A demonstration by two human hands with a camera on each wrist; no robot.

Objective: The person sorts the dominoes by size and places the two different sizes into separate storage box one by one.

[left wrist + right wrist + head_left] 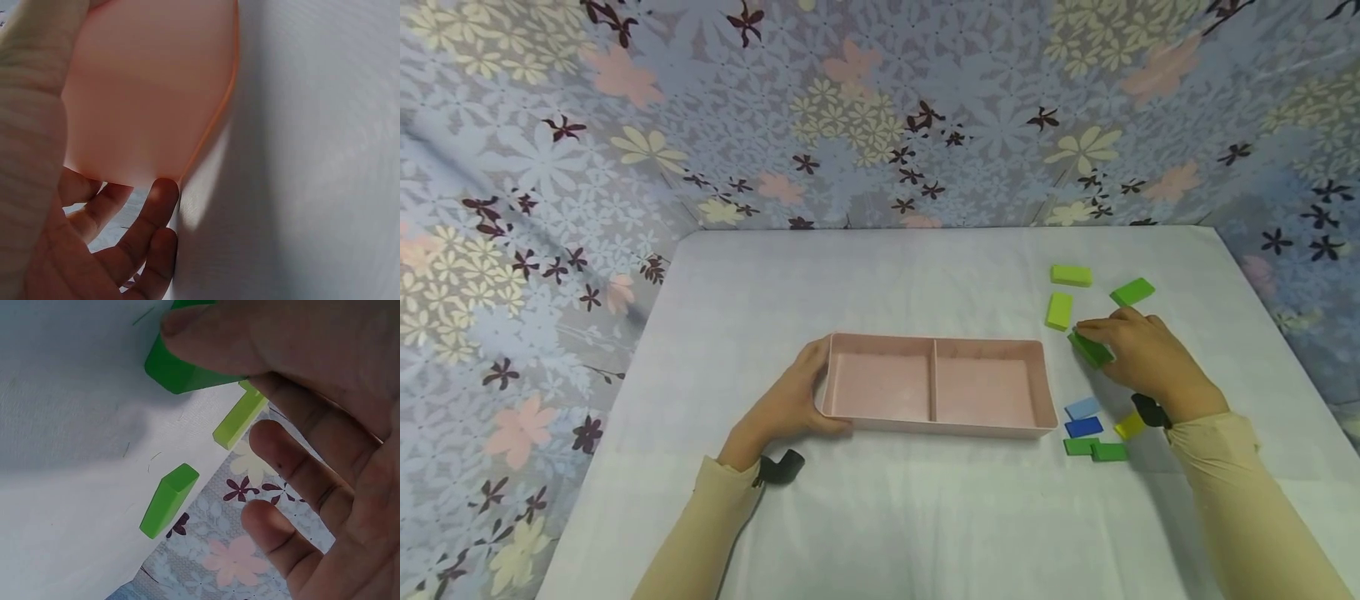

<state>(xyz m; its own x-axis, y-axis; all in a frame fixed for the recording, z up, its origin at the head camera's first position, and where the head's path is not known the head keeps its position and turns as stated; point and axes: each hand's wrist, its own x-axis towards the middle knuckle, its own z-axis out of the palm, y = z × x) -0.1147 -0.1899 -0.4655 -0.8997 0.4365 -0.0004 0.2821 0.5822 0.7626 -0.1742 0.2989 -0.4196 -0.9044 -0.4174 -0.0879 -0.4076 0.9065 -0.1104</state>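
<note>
A pink two-compartment tray (880, 383) lies on the white-covered table. My left hand (797, 396) holds its left end, thumb along the front side and fingers round the back corner; in the left wrist view the fingertips (164, 194) touch the tray's edge. To the right of the tray, my right hand (1146, 358) pinches a dark green block (1092, 348) between thumb and fingers. The right wrist view shows the thumb across this block (181, 372), while the other fingers extend away from it. Whether the block touches the table I cannot tell.
Beyond the right hand lie two lime blocks (1071, 276) and a green block (1132, 292). Nearer are a light blue block (1082, 408), a dark blue block (1083, 427), a yellow block (1129, 426) and two green blocks (1110, 452). Flowered cloth (880, 125) borders the table.
</note>
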